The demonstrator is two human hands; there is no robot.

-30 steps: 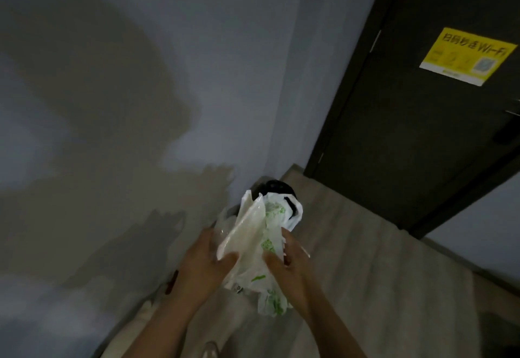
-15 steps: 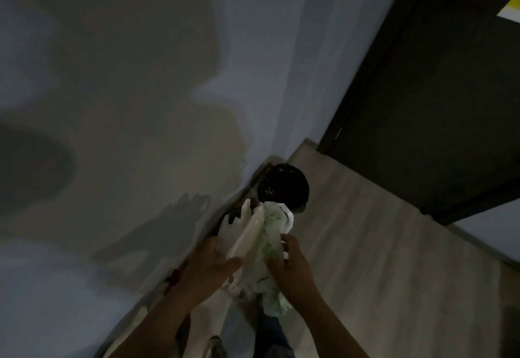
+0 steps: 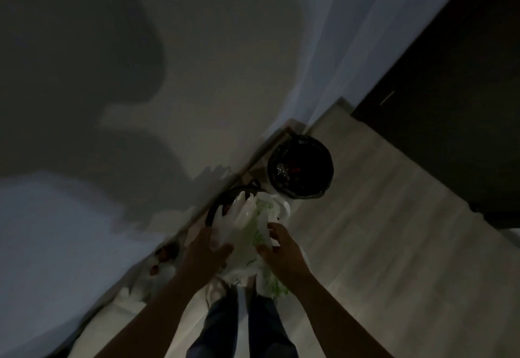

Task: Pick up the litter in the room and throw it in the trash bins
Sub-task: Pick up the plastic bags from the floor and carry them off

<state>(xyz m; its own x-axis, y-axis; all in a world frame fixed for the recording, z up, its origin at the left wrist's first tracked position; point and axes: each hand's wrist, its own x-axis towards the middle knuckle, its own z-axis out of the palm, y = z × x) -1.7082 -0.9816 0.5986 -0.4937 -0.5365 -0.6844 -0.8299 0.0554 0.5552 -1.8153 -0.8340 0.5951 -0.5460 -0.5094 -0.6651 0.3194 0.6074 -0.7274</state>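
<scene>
The left hand [image 3: 208,247] and right hand [image 3: 282,254] grip a white plastic bag [image 3: 251,227] between them; its green print is too blurred to read. A black-lined trash bin [image 3: 300,167] stands just beyond them.

Plastic bag [image 3: 254,227]: white, partly translucent, with green printed markings.
Trash bin [image 3: 326,161]: black, lined with glossy black film. Small red and silvery flecks show inside.
Second bin [image 3: 222,196]: black rim.
Floor [image 3: 380,231]: pale beige-grey planks with a wood-grain pattern.
Wall [image 3: 211,62]: off-white to pale blue-grey, crossed by broad dark grey shadows.
Door [image 3: 450,76]: plain, very dark brown, near black.
Trousers [image 3: 222,326]: dark blue.
Litter [image 3: 166,256] at the wall foot: white with reddish-brown pieces, too dim for detail.
</scene>
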